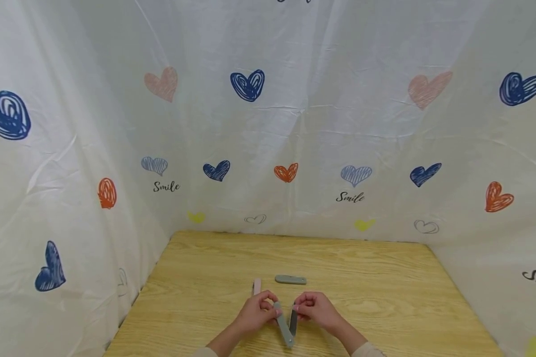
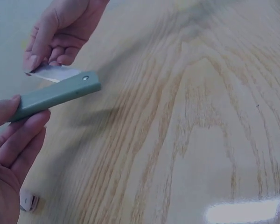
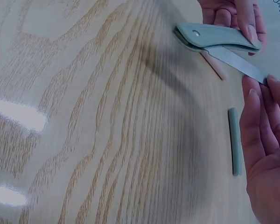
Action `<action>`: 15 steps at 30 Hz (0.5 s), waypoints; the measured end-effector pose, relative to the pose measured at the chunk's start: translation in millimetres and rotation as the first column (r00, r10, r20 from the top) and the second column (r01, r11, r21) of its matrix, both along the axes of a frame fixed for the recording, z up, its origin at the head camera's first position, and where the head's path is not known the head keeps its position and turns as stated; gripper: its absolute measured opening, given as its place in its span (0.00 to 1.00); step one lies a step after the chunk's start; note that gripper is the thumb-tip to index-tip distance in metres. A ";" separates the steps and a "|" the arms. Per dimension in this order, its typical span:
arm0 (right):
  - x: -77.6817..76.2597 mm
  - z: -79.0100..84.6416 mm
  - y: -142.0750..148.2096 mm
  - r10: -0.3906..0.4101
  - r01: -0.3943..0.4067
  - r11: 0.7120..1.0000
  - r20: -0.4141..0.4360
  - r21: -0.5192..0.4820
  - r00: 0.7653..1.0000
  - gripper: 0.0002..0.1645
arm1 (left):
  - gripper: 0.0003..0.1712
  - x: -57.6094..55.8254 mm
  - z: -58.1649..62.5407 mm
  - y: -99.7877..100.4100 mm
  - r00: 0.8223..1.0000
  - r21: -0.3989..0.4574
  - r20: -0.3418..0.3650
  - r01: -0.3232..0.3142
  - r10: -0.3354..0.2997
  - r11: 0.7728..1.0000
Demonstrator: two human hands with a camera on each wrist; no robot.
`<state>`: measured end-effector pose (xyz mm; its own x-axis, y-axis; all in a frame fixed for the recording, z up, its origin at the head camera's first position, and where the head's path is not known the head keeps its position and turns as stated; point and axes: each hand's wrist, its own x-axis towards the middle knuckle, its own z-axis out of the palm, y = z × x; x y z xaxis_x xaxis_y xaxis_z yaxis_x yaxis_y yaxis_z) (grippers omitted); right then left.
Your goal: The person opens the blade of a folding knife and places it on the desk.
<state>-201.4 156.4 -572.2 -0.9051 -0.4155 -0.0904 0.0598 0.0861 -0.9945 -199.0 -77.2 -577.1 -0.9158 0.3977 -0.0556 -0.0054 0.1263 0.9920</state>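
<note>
A folding knife with a sage-green handle (image 2: 60,95) is partly unfolded, its handle and blade making a narrow V over the table. My left hand (image 1: 255,313) pinches the free end of the handle. Thumb and fingers of my right hand (image 1: 318,311) pinch the silvery blade (image 3: 235,61) near its tip. The pivot end (image 1: 289,342) points toward me. Beyond the hands lies a second green knife (image 1: 290,279), folded flat. A pink knife (image 1: 257,286) sits just past my left hand, which hides part of it; whether it is folded I cannot tell.
The wood-grain table (image 1: 362,277) carries these things. White cloth (image 1: 303,134) printed with hearts and "Smile" lettering hangs behind the table and along both sides.
</note>
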 end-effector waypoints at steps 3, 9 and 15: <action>-1.0 1.6 5.5 -0.111 0.112 0.993 0.026 -0.026 0.993 0.14 | 0.13 -0.4 -2.7 -3.7 0.997 0.064 0.005 -0.076 0.076 0.995; -2.4 -7.2 17.1 -0.343 0.365 0.920 0.156 -0.142 0.926 0.03 | 0.11 -5.7 -7.2 -5.5 0.977 0.180 0.067 -0.209 0.200 0.961; 3.5 -11.8 7.7 -0.465 0.540 0.794 0.293 -0.278 0.835 0.04 | 0.10 -6.4 -10.2 4.1 0.942 0.208 0.134 -0.331 0.308 0.920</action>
<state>-197.9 164.1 -584.1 -0.9711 0.0560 -0.2319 0.1988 -0.3477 -0.9163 -205.5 -73.1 -587.3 -0.9908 0.0969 -0.0940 -0.1057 -0.1235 0.9867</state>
